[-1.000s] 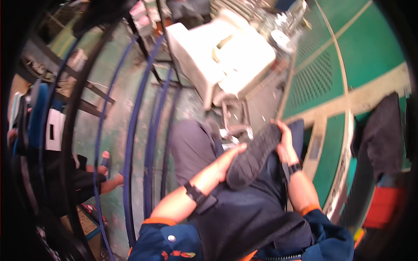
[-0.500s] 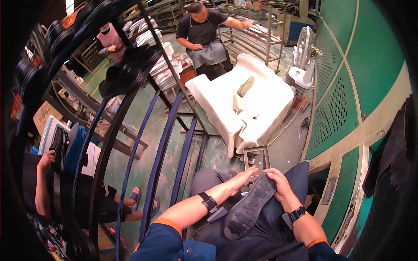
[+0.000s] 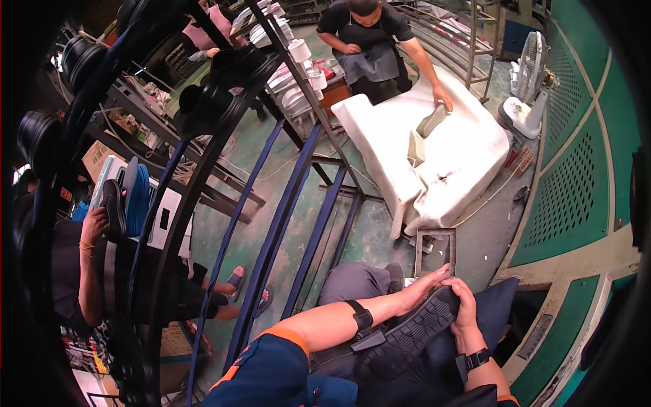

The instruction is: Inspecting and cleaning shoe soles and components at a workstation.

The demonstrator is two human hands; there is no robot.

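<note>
A dark shoe (image 3: 415, 331) lies slanted over my lap, its treaded sole facing up and its upper mostly hidden beneath. My right hand (image 3: 465, 306) is closed around the toe end from the right side, the fingers curled over the edge. My left hand (image 3: 422, 290) rests against the left side of the toe with its fingers stretched out straight; its thumb is out of sight. Both hands meet close together at the toe. Dark straps with small boxes sit on both my wrists.
A blue-barred metal rack (image 3: 271, 217) with black shoes stands at the left; behind it a person holds a dark shoe (image 3: 114, 210). Ahead, another person reaches onto a white-covered table (image 3: 475, 146). A metal frame (image 3: 435, 234), a fan (image 3: 529, 74) and green panels (image 3: 576, 190) stand nearby.
My view has swung left, so the scene sits further right. The shoe has tilted in my hands, its toe now pointing more to the right. The person ahead has lowered a hand to the table.
</note>
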